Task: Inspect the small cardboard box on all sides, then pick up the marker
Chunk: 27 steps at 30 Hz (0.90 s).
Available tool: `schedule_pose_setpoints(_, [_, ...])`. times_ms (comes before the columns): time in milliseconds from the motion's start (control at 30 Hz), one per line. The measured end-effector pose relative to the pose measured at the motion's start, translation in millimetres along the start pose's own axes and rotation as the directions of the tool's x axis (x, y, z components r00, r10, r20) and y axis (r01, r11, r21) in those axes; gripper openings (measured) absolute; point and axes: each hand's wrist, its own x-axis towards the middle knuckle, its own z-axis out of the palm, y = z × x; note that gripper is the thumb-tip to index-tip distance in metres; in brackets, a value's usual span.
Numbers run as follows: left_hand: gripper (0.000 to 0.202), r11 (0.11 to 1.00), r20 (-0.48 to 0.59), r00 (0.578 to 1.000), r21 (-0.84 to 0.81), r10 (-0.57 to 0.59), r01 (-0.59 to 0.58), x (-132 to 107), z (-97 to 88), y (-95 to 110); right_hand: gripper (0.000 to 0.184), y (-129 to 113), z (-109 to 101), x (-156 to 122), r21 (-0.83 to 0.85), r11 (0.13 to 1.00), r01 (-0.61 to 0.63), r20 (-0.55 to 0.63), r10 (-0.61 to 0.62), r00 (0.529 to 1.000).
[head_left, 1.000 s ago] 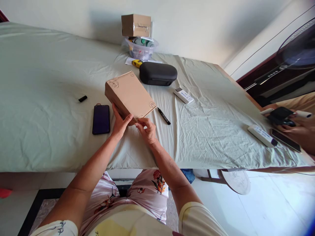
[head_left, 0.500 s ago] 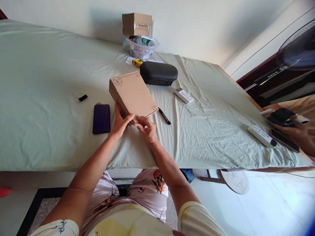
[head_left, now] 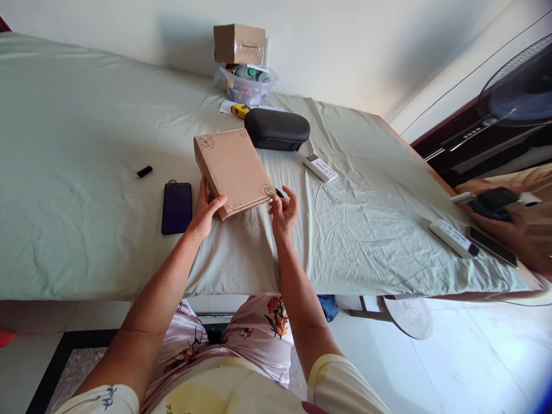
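A brown cardboard box [head_left: 237, 167] with dark curly drawings at its corners lies tilted on the cloth-covered table. My left hand [head_left: 204, 213] is closed on its near left corner, thumb on top and fingers along the side. My right hand [head_left: 284, 214] is at the near right corner, thumb close to the box edge and index finger apart from it. Between these two shows the end of a black marker [head_left: 279, 194]; the rest of it is hidden behind the hand. The marker's black cap [head_left: 145, 171] and a dark phone [head_left: 176, 208] are to the left.
Behind the box are a black case [head_left: 276, 129], a yellow tape measure [head_left: 240, 110] and a plastic basket [head_left: 249, 86] under another carton [head_left: 239, 43]. A white box [head_left: 320, 168] lies to the right. Another person's hand [head_left: 495, 221] holds a dark object at far right.
My right hand has left the box's near edge and moved right to the corner by the marker. The box's near end has turned slightly; my left hand keeps hold of it.
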Motion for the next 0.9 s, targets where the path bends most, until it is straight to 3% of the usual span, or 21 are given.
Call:
schedule_pose_setpoints(100, [0.114, 1.000, 0.008, 1.000, -0.007, -0.022, 0.022, 0, -1.6, -1, 0.045, 1, -5, 4, -0.023, 1.000, -0.008, 0.005, 0.009, 1.000])
schedule_pose_setpoints(300, [0.101, 0.999, 0.046, 0.999, -0.028, -0.027, 0.028, -2, 0.3, 2, 0.051, 5, -4, 4, -0.046, 0.998, 0.052, 0.000, -0.052, 0.999])
schedule_pose_setpoints(567, [0.068, 0.990, 0.097, 0.995, -0.135, -0.038, 0.051, -3, 1.9, 5, 0.053, 4, -1, 4, 0.037, 0.999, 0.003, 0.045, -0.004, 0.999])
schedule_pose_setpoints(733, [0.066, 0.982, 0.094, 0.994, -0.174, -0.055, 0.070, -2, 1.0, 10, 0.056, 1, -1, 1, 0.040, 0.997, -0.069, 0.114, 0.064, 0.991])
schedule_pose_setpoints(900, [0.065, 0.960, 0.192, 0.978, -0.249, -0.082, 0.130, -9, 8.4, 19, 0.059, -3, 6, -7, 0.137, 0.983, -0.122, 0.175, 0.097, 0.980])
